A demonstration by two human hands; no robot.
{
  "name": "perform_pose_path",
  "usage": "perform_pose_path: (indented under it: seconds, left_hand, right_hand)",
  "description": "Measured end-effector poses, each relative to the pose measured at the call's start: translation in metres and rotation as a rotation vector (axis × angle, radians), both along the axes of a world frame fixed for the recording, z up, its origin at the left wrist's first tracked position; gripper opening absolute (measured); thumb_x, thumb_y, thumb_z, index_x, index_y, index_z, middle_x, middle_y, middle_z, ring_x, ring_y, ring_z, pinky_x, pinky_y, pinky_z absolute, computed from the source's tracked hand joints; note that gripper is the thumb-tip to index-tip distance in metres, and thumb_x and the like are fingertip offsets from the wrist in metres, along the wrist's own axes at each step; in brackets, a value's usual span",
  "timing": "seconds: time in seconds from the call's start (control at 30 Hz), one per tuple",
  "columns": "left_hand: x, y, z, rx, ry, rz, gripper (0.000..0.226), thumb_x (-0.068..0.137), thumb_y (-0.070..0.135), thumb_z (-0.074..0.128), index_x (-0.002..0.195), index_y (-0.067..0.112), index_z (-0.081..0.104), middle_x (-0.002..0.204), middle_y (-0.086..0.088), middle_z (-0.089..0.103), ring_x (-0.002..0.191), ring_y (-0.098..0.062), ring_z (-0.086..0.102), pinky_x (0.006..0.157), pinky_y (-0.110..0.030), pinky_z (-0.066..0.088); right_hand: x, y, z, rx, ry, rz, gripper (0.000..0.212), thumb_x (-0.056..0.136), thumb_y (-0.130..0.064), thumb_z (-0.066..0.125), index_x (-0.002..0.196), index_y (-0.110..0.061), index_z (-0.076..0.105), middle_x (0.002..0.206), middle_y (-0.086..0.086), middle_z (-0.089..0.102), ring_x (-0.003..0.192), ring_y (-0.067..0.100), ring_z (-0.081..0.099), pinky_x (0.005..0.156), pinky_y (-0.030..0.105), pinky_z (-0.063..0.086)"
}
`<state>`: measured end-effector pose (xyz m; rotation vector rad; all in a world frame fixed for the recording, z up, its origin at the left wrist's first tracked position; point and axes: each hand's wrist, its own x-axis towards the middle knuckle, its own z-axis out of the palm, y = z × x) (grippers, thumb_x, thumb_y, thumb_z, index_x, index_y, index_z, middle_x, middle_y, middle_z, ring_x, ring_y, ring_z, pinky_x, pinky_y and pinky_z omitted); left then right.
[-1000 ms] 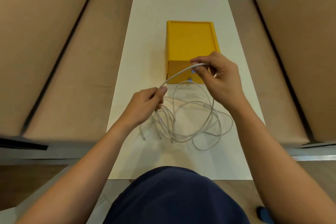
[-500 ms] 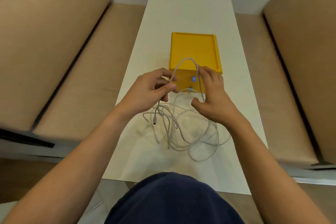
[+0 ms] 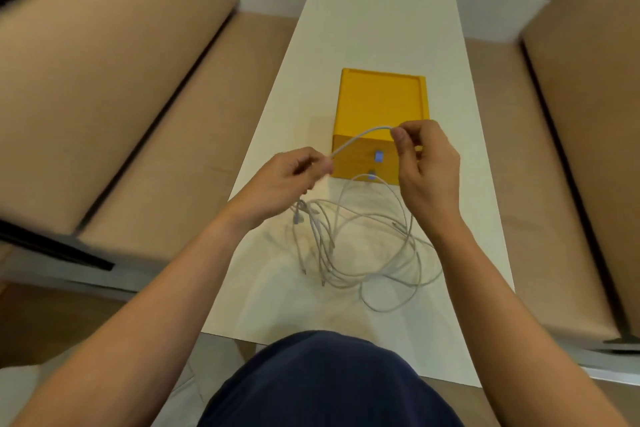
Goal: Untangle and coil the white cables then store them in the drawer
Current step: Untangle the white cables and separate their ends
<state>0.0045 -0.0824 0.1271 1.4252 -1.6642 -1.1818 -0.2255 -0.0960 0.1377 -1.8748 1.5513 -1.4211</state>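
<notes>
Head view:

- The left hand (image 3: pixel 287 180) is blurred. Its fingers curl round a white strand (image 3: pixel 360 134), but the exact grip is hard to make out.
- The right hand (image 3: pixel 429 166) pinches the same strand between thumb and forefinger and hides the right part of the box (image 3: pixel 381 100) front.
- The plugs in the cables (image 3: pixel 363 250) are too small and smeared to tell apart, and how many cables there are cannot be told.
- A cable loop crosses the lower of the two blue handles (image 3: pixel 378 156).
- The held strand arches left to right between the hands, raised in front of the box face, higher at the right.
- The remaining cables lie in a loose tangle on the table (image 3: pixel 381 28), near the box front, between the forearms. Its loops spread mostly sideways.
- The yellow box stands mid-table, long axis running away from the person, drawer fronts facing them.
- Tan sofas (image 3: pixel 104 80) flank the table.
</notes>
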Motion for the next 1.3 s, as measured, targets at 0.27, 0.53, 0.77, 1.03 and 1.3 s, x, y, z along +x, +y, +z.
perform_pose_path:
  seconds: [0.27, 0.53, 0.77, 1.03, 1.3]
  left_hand:
    - [0.007, 0.006, -0.021, -0.083, -0.135, 0.096, 0.021, 0.104, 0.033, 0.058, 0.092, 0.024, 0.073, 0.088, 0.011, 0.072, 0.076, 0.000, 0.063, 0.063, -0.011, 0.046]
    - [-0.010, 0.003, 0.016, -0.352, -0.456, -0.089, 0.022, 0.103, 0.031, 0.060, 0.101, 0.017, 0.076, 0.080, -0.003, 0.063, 0.072, -0.015, 0.053, 0.064, -0.027, 0.033]
    - [-0.018, 0.011, 0.020, -0.225, -0.279, -0.091, 0.014, 0.098, 0.027, 0.064, 0.085, 0.022, 0.066, 0.064, 0.004, 0.056, 0.059, -0.009, 0.048, 0.055, -0.022, 0.036]
    - [-0.014, 0.010, -0.010, -0.212, -0.416, -0.036, 0.017, 0.100, 0.040, 0.062, 0.105, 0.029, 0.073, 0.103, 0.007, 0.068, 0.103, -0.013, 0.059, 0.087, -0.033, 0.046]
    - [-0.017, 0.012, -0.007, -0.546, -0.331, 0.326, 0.041, 0.086, 0.011, 0.070, 0.126, 0.020, 0.065, 0.123, 0.001, 0.046, 0.120, -0.021, 0.042, 0.093, -0.001, 0.030]
  right_hand:
    - [-0.022, -0.010, -0.024, 0.064, 0.418, -0.055, 0.019, 0.105, -0.025, 0.057, 0.107, -0.012, 0.070, 0.105, 0.007, 0.064, 0.095, 0.031, 0.052, 0.076, 0.035, 0.040]
    - [0.009, 0.013, 0.007, -0.091, 0.528, 0.255, 0.067, 0.096, -0.008, 0.062, 0.157, -0.020, 0.038, 0.153, 0.007, 0.042, 0.125, 0.029, 0.049, 0.092, 0.033, 0.046]
    - [0.011, 0.000, 0.005, -0.160, 0.633, 0.396, 0.027, 0.104, -0.029, 0.051, 0.111, -0.012, 0.071, 0.098, 0.005, 0.069, 0.087, 0.025, 0.059, 0.067, 0.033, 0.047]
    - [0.013, 0.008, 0.006, -0.313, 0.524, 0.158, 0.024, 0.106, -0.023, 0.055, 0.110, -0.006, 0.072, 0.099, 0.009, 0.070, 0.084, 0.031, 0.060, 0.063, 0.040, 0.049]
    - [0.009, -0.002, 0.001, -0.238, 0.429, 0.069, 0.023, 0.106, -0.024, 0.055, 0.108, -0.008, 0.071, 0.096, 0.006, 0.068, 0.083, 0.031, 0.057, 0.065, 0.043, 0.046]
